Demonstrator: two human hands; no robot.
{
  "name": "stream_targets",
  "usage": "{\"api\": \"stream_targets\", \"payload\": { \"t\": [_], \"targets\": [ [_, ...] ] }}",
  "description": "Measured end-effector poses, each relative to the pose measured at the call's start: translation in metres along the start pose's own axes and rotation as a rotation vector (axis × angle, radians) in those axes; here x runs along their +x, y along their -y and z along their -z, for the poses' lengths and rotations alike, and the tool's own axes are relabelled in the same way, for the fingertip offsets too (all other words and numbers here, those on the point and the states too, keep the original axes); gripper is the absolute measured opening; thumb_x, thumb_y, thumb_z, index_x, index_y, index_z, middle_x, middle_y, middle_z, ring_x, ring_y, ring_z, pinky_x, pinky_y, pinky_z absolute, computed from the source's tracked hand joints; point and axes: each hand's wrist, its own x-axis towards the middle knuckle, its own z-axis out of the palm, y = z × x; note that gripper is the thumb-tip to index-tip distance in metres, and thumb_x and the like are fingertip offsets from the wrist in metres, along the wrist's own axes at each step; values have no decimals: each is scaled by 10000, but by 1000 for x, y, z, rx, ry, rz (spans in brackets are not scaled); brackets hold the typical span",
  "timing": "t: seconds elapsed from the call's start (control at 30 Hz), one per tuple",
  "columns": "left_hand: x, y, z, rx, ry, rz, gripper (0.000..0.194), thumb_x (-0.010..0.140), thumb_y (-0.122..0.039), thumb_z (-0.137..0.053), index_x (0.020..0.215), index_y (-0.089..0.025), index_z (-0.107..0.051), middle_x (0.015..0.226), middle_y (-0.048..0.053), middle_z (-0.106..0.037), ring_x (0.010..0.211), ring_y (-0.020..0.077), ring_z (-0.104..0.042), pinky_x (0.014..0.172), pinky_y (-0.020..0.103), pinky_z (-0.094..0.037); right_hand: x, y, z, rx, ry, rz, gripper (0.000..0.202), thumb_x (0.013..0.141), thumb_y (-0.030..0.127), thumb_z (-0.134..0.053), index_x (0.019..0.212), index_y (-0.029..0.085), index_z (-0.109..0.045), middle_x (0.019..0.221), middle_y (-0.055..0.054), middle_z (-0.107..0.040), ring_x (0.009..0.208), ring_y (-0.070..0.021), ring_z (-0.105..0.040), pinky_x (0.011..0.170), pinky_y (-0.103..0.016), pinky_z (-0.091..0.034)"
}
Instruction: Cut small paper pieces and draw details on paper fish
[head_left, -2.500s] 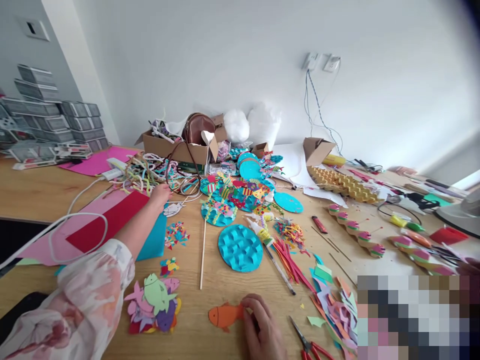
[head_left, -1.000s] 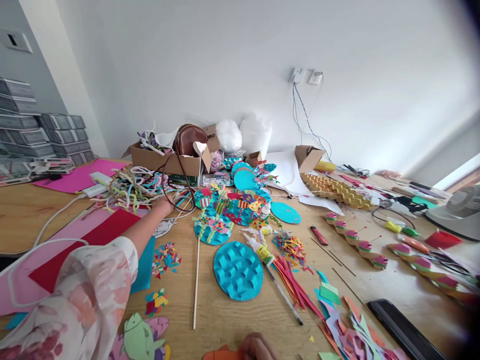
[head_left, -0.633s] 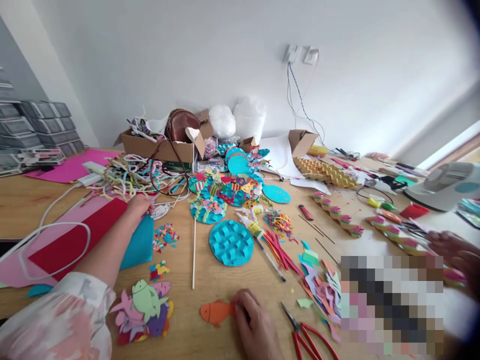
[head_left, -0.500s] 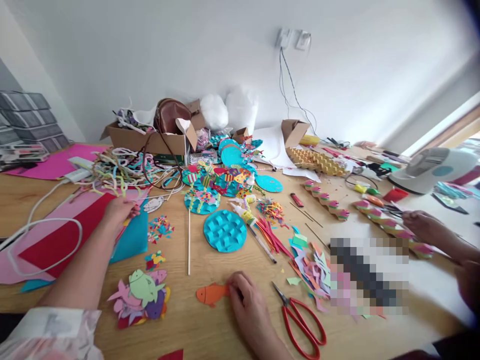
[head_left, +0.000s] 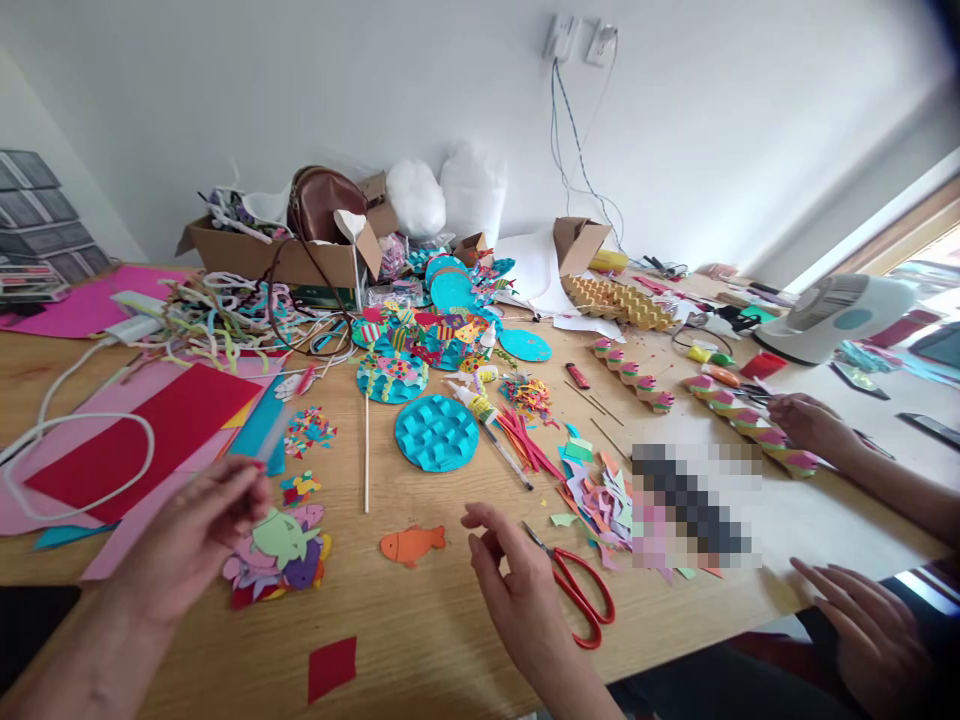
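Both our hands are shifting since half a second ago: our left hand (head_left: 199, 520) is coming back from over the red sheet (head_left: 146, 440) toward the near edge of the table (head_left: 420, 660), and our right hand (head_left: 521, 575) is lifting away from the one orange fish (head_left: 412, 544). Our left fingers are pinching one slim item (head_left: 289, 415), reddish at its tip and too blurred to name. Our right fingers are curling loosely, released, just beside the fish's tail. That single fish is lying flat toward the table's near edge, its head facing the left edge. One red paper piece (head_left: 332, 669) is lying closer to the near edge, and one pair of scissors (head_left: 581, 595) is resting just beside our right hand, its two red handles pointing toward that edge. Toward the far edge, one blue woven disc (head_left: 436, 433) is lying apart, with one wooden stick (head_left: 367, 455) on its left. Fish cut-outs (head_left: 277, 550) are forming one heap beside our left hand, overlapping too much for us to count.
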Motion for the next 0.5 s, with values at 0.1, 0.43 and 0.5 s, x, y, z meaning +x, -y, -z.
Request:
{"api": "stream_targets", "payload": {
  "t": [0.1, 0.43, 0.5],
  "targets": [
    [-40, 4, -37, -262, 268, 178, 432, 503, -467, -776, 754, -220, -527, 537, -62, -569, 462, 84, -493, 382, 172, -304, 5, 10, 4, 4, 46, 95, 444, 873, 128, -427, 1299, 254, -403, 1072, -73, -635, 749, -140, -622, 715, -270, -518],
    [-76, 28, -96, -234, 669, 217, 364, 678, -490, -653, 729, -196, -445, 529, -52, -569, 416, 82, -525, 370, 163, -330, 26, 6, -18, -92, 92, 163, 397, 853, 95, -382, 1218, 191, -507, 1051, -104, -622, 838, -168, -624, 691, -259, -507],
    [-77, 31, -98, -177, 739, 164, 352, 711, -508, -605, 737, -203, -432, 535, -50, -562, 420, 93, -530, 373, 176, -359, 30, 2, -19, -94, 83, 132, 300, 856, 123, -400, 1091, 195, -570, 970, -81, -642, 801, -163, -620, 668, -250, -494]
  ]
}}
